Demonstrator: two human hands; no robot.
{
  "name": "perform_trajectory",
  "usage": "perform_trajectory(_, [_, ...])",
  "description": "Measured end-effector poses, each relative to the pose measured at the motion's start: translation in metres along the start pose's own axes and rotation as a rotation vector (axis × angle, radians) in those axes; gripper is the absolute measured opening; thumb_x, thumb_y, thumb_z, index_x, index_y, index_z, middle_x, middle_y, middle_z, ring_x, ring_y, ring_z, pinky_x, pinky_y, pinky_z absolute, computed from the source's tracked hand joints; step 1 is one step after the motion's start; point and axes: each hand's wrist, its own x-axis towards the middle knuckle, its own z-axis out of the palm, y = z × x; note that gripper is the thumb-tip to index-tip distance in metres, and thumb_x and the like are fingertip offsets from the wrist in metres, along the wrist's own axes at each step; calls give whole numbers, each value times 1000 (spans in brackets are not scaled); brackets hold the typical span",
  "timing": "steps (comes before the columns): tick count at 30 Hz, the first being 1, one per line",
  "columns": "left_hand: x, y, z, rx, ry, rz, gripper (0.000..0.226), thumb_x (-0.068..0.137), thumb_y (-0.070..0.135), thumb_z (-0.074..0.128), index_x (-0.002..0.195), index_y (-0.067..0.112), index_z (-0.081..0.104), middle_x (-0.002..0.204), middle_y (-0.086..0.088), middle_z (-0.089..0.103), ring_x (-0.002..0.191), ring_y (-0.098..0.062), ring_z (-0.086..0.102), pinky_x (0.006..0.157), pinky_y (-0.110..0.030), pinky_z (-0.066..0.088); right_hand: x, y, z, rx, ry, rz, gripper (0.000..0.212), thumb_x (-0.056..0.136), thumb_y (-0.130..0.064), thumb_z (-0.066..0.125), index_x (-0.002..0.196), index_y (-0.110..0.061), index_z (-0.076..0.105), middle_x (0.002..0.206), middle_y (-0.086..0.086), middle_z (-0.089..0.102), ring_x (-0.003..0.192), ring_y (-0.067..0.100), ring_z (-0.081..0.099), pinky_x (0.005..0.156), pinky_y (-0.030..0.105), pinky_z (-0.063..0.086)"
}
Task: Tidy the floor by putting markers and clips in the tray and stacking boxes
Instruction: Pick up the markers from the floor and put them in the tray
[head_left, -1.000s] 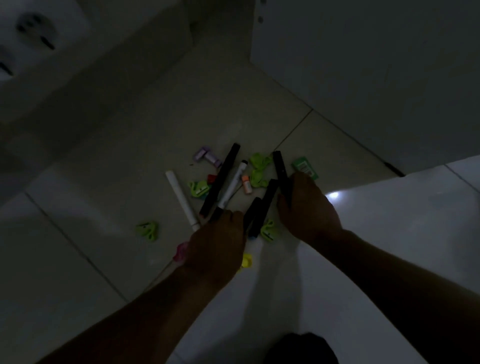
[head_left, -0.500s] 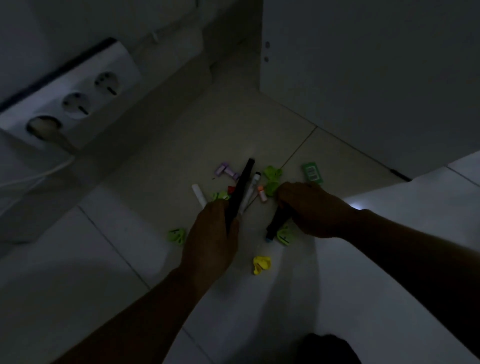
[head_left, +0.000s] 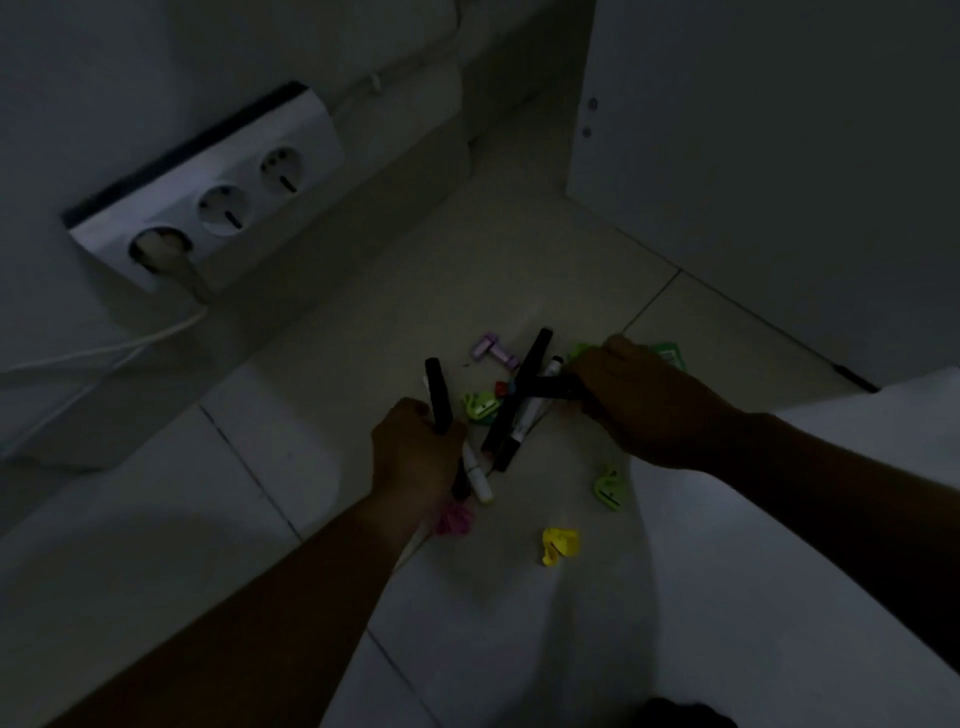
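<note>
The scene is dim. My left hand (head_left: 415, 452) is closed around a black marker (head_left: 438, 389) that sticks up out of the fist, with a white marker (head_left: 478, 475) just beside it. My right hand (head_left: 639, 400) grips another black marker (head_left: 553, 387) lying sideways. Between the hands a long black marker (head_left: 517, 389) and a white-barrelled marker (head_left: 535, 400) lie crossed on the floor. Clips are scattered around: green (head_left: 480, 405), green (head_left: 609, 487), yellow (head_left: 558, 544), pink (head_left: 456, 519), purple (head_left: 493, 352). No tray or boxes are in sight.
A white power strip (head_left: 218, 192) with three sockets leans at the upper left, its cable (head_left: 104, 353) running off left. A white cabinet panel (head_left: 753, 156) stands at the upper right. A green item (head_left: 670, 353) peeks out behind my right hand.
My left hand has lifted one black marker away from the pile, to the left. My right hand has shifted up and right, holding a black marker sideways. The camera has tilted up.
</note>
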Motion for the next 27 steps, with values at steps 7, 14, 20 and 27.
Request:
perform_trajectory(7, [10,-1,5,59,-90,-127,44,78,32,75,106,0,63,109,-16,66,94,-23,64,58,-19,43,41,-8,8,-69,-199,-135,46,84,-4,42,129,-4,52,129,20,55,119,35,52,97,46,33])
perform_trajectory(14, [15,2,6,72,-112,-159,46,77,25,76,110,-3,62,113,-18,65,98,-28,64,66,-26,47,43,-4,11,-159,-146,-188,44,73,5,63,115,-8,60,107,17,65,91,37,61,78,43,38])
perform_trajectory(20, [5,2,0,-73,-86,-156,27,87,17,64,108,0,63,110,-19,65,90,-25,62,69,-27,49,33,9,8,-95,77,-74,63,70,-1,73,127,-10,47,116,16,66,95,31,67,88,40,35])
perform_trajectory(27, [-24,48,20,-70,-84,235,10,88,9,60,80,5,65,77,-7,59,62,-12,52,57,-23,40,10,13,-13,183,260,358,33,97,-11,48,130,-4,47,102,13,56,78,30,56,60,36,46])
